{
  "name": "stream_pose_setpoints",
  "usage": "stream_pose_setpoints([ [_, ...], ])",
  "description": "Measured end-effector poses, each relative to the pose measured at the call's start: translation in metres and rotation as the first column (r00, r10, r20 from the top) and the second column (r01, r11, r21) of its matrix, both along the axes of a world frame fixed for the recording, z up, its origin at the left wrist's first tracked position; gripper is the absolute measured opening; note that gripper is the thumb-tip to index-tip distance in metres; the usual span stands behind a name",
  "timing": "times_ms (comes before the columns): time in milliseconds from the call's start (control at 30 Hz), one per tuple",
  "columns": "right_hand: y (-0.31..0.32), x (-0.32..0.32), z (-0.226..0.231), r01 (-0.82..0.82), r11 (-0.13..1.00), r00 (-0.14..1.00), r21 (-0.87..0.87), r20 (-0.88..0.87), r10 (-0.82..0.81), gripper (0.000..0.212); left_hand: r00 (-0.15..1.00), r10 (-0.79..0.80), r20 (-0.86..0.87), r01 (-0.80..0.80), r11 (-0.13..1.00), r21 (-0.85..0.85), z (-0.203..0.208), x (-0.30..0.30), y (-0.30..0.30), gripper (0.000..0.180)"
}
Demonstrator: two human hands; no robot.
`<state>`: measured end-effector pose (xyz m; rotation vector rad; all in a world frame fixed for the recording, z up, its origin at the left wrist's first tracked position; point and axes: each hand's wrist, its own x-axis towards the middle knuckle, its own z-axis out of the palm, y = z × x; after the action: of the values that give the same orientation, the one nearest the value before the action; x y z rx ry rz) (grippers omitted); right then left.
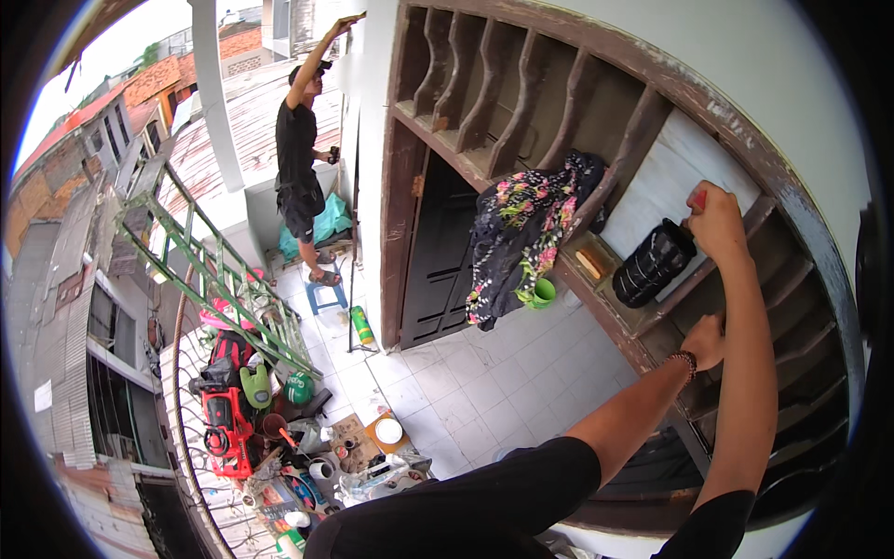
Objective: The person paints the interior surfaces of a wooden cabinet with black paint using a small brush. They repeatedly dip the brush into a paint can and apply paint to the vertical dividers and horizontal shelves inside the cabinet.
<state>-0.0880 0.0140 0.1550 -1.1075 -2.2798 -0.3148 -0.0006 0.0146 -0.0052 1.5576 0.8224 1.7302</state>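
My right hand point(719, 224) is raised at the pale panel in the brown wooden frame. Its fingers are closed around a small red-ended thing point(698, 199), mostly hidden in the grip. Lower down, my left hand point(705, 341), with a beaded bracelet at the wrist, is closed on the wooden frame point(680, 373); my right forearm passes partly in front of it. A black, wrapped-looking cylindrical container point(654, 264) stands tilted in the picture on the ledge just left of my right hand. Beside it lies a small yellow-brown block point(592, 264).
Dark floral cloth point(526, 233) hangs over the frame near a green bucket point(540, 294). Another person point(298, 149) stands on a blue stool point(326, 296), one arm raised to the wall. A green ladder point(223, 279) leans by the railing. Tools and cans clutter the tiled floor point(475, 401).
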Motion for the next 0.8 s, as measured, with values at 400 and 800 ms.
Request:
stream_pose_setpoints([
  [400, 0.011, 0.006, -0.007, 0.024, 0.997, 0.999, -0.072, 0.035, -0.022, 0.025, 0.999, 0.034, 0.0, -0.033, 0.986, -0.166, -0.005, 0.003, -0.003, 0.06],
  [800, 0.013, 0.007, -0.005, -0.029, 1.0, 0.998, -0.003, 0.051, 0.029, 0.023, 0.985, 0.175, -0.011, -0.175, 0.977, -0.124, -0.009, 0.013, 0.006, 0.058],
])
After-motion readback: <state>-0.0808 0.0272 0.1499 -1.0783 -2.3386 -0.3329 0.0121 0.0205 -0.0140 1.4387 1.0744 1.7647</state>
